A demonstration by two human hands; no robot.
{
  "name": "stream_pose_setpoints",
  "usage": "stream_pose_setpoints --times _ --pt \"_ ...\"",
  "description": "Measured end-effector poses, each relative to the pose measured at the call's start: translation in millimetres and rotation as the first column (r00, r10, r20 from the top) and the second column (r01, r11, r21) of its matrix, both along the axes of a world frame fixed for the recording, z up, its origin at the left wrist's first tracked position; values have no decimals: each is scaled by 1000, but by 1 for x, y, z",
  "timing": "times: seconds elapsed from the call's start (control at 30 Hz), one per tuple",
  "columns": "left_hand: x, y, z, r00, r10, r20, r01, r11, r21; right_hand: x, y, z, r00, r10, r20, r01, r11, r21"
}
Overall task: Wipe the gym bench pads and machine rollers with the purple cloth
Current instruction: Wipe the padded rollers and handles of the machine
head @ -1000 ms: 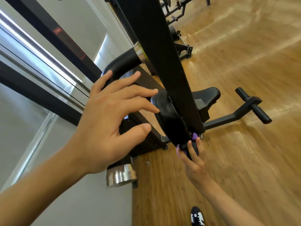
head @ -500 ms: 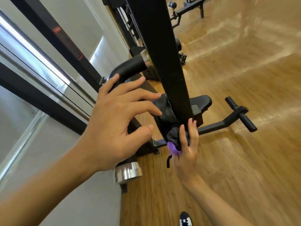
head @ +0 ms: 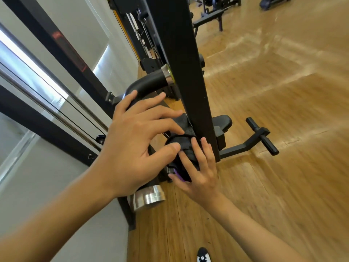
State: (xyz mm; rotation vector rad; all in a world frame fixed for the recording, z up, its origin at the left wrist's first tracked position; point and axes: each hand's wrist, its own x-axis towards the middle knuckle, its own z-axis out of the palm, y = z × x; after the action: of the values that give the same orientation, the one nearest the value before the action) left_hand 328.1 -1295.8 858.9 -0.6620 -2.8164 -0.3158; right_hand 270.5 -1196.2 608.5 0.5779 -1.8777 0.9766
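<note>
Black post (head: 179,63) before pad (head: 186,127), purple cloth (head: 178,176)

We are counting two hands, the left hand (head: 136,144) and the right hand (head: 198,176), beside the black post (head: 181,63); one purple cloth (head: 178,175) near it, one seat pad (head: 221,121) behind it, one shoe (head: 203,256) below it.

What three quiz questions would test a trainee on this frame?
1. True or false: the left hand grips the purple cloth.
2. The floor is: A carpet, B wood, C tile.
3. Fill in: the right hand holds the cloth against the machine's black ___.
Key: 1 false; 2 B; 3 pad.
</note>
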Motion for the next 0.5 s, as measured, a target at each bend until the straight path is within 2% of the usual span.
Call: stream_pose_setpoints --times 0.13,0.23,0.33,0.5 --pt "-3 -2 -1 1000 1 -19 -1 1000 1 -19 -5 45 996 20 -90 -15 998 58" --pt "-6 -4 -1 1000 5 -23 -4 1000 0 -14 -12 41 1000 22 -4 -22 999 45" --pt "-7 -6 -1 1000 -6 -23 6 1000 -21 3 -13 19 998 -51 33 49 996 81" --pt "-9 1 -2 999 2 -46 -2 1000 -5 -32 -15 89 994 -52 99 44 995 86"
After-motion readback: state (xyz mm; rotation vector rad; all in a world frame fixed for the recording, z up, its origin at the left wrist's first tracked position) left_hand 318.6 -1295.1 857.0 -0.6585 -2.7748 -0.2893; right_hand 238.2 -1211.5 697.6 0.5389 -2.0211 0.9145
